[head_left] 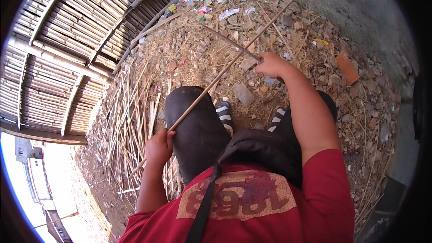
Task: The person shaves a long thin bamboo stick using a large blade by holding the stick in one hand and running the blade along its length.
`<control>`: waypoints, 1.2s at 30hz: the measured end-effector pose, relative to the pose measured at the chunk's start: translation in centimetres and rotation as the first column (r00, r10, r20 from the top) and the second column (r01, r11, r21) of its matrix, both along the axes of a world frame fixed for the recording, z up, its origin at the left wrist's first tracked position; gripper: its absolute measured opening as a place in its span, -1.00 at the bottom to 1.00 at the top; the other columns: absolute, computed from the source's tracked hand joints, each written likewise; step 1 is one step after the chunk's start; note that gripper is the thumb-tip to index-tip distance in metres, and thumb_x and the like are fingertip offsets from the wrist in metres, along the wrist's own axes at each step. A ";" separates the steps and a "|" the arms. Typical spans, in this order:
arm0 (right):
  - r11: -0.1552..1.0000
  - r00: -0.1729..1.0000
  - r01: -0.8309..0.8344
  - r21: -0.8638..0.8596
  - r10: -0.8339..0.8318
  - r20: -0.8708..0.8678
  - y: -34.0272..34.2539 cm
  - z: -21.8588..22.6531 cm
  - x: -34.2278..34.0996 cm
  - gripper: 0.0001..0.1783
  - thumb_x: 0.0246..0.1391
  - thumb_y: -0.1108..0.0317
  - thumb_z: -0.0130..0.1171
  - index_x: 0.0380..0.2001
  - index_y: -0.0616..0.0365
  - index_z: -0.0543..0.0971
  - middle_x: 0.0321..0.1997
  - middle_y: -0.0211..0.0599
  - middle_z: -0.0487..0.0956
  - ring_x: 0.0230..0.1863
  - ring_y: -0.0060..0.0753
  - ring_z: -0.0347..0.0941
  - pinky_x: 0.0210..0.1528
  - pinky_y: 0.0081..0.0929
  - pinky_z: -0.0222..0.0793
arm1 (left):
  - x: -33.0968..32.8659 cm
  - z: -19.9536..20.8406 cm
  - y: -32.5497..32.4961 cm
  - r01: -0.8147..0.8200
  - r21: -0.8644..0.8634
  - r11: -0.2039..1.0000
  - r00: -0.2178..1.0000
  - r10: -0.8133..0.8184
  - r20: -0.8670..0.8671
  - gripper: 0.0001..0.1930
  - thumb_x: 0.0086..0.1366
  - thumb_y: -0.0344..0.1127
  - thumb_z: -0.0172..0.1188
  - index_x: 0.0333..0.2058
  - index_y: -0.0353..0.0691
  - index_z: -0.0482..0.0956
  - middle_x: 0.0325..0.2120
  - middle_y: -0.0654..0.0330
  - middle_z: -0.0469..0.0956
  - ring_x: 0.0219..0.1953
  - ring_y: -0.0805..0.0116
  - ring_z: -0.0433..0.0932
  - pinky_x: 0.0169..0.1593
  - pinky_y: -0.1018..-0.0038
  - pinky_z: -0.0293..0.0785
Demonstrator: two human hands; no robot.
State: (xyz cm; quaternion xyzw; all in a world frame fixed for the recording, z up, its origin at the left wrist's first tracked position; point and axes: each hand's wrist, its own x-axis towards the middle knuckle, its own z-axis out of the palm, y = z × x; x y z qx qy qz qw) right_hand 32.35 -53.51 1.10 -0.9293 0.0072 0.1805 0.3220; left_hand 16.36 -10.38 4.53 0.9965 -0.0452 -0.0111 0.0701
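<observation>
My left hand (159, 147) is closed round a long thin bamboo strip (202, 95), which slants from beside my left knee up to the far right. Its lower end sticks out below my fist. My right hand (272, 66) grips a long, narrow, dark knife (228, 42) out in front of my knees. The blade points to the far left and crosses the bamboo strip; whether the two touch, I cannot tell. Part of the handle shows behind my right wrist. The strip passes over my left knee (189, 108), in dark trousers.
Several cut bamboo strips (128, 112) lie in a loose pile at my left. A slatted bamboo wall (81, 27) stands at the far left, a masonry wall (369, 22) at the far right. Rubble and litter (229, 14) cover the ground ahead, with a brick-coloured slab (347, 68) at the right.
</observation>
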 end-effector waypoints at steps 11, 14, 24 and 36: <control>0.975 0.977 -0.206 -0.079 0.209 0.035 3.9 0.2 -1.1 -0.50 -0.12 0.16 0.28 -0.11 0.25 0.67 -0.14 0.04 0.68 -0.11 -0.05 0.64 -0.02 -0.19 0.54 | 0.9 0.5 0.6 0.014 -0.125 0.992 0.994 -0.027 -0.107 -0.57 0.46 -0.02 0.06 -0.44 -0.29 0.47 -0.55 -0.19 0.53 -0.40 -0.31 0.53 -0.33 -0.07 0.38; 0.999 1.000 0.027 0.036 -0.027 -0.015 0.9 -1.4 0.4 -0.42 -0.11 0.12 0.32 -0.04 0.27 0.64 -0.16 0.06 0.68 -0.11 -0.03 0.64 -0.01 -0.22 0.52 | 1.2 0.7 1.0 0.017 -0.111 0.994 0.991 -0.032 -0.133 -0.58 0.46 -0.03 0.07 -0.44 -0.30 0.46 -0.54 -0.20 0.54 -0.40 -0.31 0.54 -0.33 -0.07 0.38; 0.964 0.966 -0.252 -0.090 0.256 0.044 4.3 0.8 -0.8 -0.37 -0.10 0.03 0.37 -0.01 0.24 0.64 -0.12 0.08 0.67 -0.07 -0.02 0.63 0.01 -0.20 0.52 | 2.1 0.2 2.6 -0.124 -0.358 0.926 0.912 -0.036 -0.408 -0.53 0.50 0.02 0.03 -0.27 -0.38 0.55 -0.49 -0.07 0.55 -0.39 0.07 0.53 -0.22 0.20 0.43; 0.911 0.922 -0.377 -0.168 0.387 0.027 5.8 2.6 -2.1 -0.37 -0.09 -0.01 0.40 -0.01 0.20 0.65 -0.10 0.06 0.67 -0.04 0.04 0.61 0.02 -0.20 0.52 | 2.3 -0.1 3.0 -0.149 -0.426 0.892 0.881 -0.075 -0.466 -0.50 0.54 0.04 -0.01 -0.19 -0.39 0.56 -0.45 0.14 0.54 -0.34 0.37 0.45 -0.17 0.34 0.43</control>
